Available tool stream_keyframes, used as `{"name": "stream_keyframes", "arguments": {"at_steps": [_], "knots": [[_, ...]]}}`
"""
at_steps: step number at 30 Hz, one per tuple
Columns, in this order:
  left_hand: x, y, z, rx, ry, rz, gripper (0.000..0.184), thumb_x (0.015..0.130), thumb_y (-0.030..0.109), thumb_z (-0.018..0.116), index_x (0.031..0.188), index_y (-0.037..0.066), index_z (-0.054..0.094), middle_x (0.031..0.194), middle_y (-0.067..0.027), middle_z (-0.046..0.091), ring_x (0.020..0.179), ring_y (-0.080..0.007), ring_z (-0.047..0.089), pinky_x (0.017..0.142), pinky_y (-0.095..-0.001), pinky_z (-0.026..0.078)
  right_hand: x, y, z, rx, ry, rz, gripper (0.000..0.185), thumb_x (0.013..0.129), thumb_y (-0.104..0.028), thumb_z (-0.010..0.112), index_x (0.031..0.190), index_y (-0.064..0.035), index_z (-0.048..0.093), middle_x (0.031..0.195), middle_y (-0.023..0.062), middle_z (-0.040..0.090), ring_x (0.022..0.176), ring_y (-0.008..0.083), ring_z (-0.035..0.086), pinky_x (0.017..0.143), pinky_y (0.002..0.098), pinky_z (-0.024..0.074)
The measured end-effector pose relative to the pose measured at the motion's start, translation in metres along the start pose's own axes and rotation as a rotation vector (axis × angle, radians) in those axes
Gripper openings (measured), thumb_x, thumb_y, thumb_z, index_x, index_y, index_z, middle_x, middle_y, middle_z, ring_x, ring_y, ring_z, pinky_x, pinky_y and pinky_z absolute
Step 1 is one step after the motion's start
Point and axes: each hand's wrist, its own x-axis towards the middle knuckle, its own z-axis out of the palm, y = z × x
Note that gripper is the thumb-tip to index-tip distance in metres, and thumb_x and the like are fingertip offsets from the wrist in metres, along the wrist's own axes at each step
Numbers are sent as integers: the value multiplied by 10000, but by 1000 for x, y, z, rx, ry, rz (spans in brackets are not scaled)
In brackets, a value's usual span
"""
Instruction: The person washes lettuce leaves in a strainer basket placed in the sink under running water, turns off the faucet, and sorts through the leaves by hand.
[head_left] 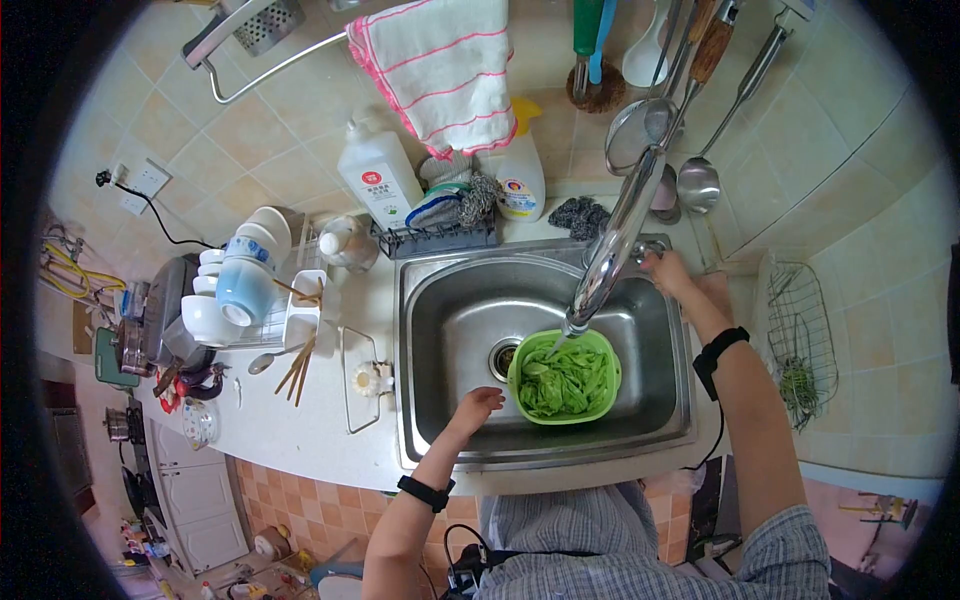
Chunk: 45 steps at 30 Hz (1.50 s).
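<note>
A light green plastic basin (613,376) full of leafy green vegetables (565,382) sits in the steel sink (450,300), right of the drain (505,356). Above it hangs the spout of a chrome faucet (610,250), and a thin stream of water seems to fall onto the leaves. My right hand (668,274) is closed on the faucet handle (648,247) behind the sink, its fingertips partly hidden. Over the sink's front left part, my left hand (474,410) is open with loosely bent fingers, close to the basin's left side and holding nothing.
A dish rack (265,330) with bowls and chopsticks stands left of the sink. Behind it are a white bottle (380,172), a spray bottle (521,165) and a steel scrubber (578,217). Ladles (698,185) hang by the faucet. A wire basket (800,340) is at right.
</note>
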Motion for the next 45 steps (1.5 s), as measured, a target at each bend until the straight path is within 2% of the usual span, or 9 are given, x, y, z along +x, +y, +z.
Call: {"name": "stream_keyframes", "arguments": {"at_steps": [3,5,15,24,26,33,36,38,45], "knots": [[0,1,1,-3,6,-9,317,842,191,430,1102,15,472,1032,-84,558,918,-169,539,791,-274,391,1,1,1,49,-11,14,361,815,-317,460,665,3,536,432,51,394,315,174,383,296,330,297],[-2,4,4,-46,68,26,307,795,82,431,1056,-74,475,961,-161,574,854,-202,568,767,-271,431,0,1,1,81,-25,32,366,816,-329,457,673,0,528,429,45,381,306,168,368,290,326,288],[-4,4,1,-1,80,15,298,783,66,437,1044,-69,485,953,-156,577,847,-198,566,761,-265,434,0,1,1,105,-35,-12,374,815,-328,460,685,16,534,427,48,387,299,169,365,286,324,283],[2,-7,-5,-35,88,-3,293,796,93,437,1037,-65,492,939,-158,580,831,-194,572,763,-268,437,6,6,1,85,-19,15,368,807,-338,466,700,2,559,424,48,385,321,175,390,297,331,309],[8,-17,-10,14,13,-17,326,839,231,448,1095,33,484,1000,-72,570,910,-172,543,770,-287,401,6,6,2,86,-29,27,359,809,-332,466,697,-3,555,424,47,377,318,173,381,293,330,301],[6,-13,-6,-17,5,-34,313,836,214,445,1092,36,484,1006,-72,568,926,-169,536,781,-291,396,-1,-3,2,98,-18,73,340,815,-312,469,688,-3,530,426,46,367,315,166,360,284,332,275],[1,-5,-3,-37,84,-14,296,804,98,440,1040,-73,485,937,-157,579,822,-195,575,743,-269,444,0,-1,2,117,-14,60,341,814,-315,470,678,-7,522,428,46,371,313,166,357,284,330,273],[4,-12,-7,11,12,-39,325,845,248,442,1089,37,484,1017,-75,563,918,-167,539,767,-278,397,-2,-4,2,99,-7,65,334,811,-315,473,677,-13,523,431,48,373,312,165,357,284,329,277],[6,-14,-7,-2,13,-19,333,846,251,440,1092,31,481,1022,-76,559,914,-167,540,767,-280,398,-3,-6,1,72,0,69,337,798,-329,487,667,-21,523,429,46,377,313,165,364,287,333,292]]}}
